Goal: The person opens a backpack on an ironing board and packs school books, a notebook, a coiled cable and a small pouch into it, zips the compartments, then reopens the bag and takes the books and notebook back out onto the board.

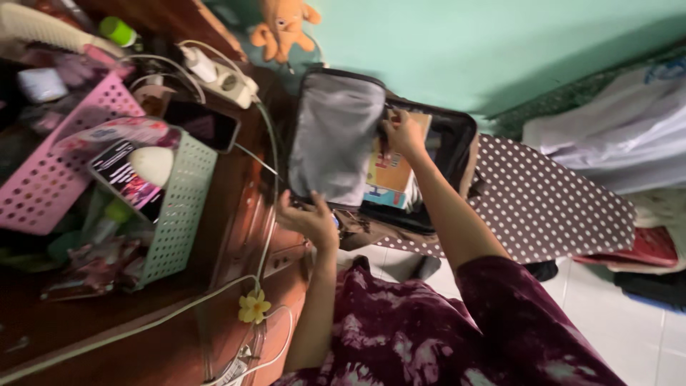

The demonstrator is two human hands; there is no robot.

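Against a green wall, beside a cluttered wooden tabletop point(236, 236), an open bag point(443, 143) is steadied at its grey flap point(334, 139) by the closed left hand point(307, 218), while the nearer right hand point(401, 132) is pinched on the books point(391, 171) inside.

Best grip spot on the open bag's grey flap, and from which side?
Probably the grey flap by its lower free edge, from the near side: it stands propped open and the left hand already holds it there. The right hand is at the books inside.

Matt grey cloth bag lining point(334, 139), glossy brown wooden desk point(236, 236).
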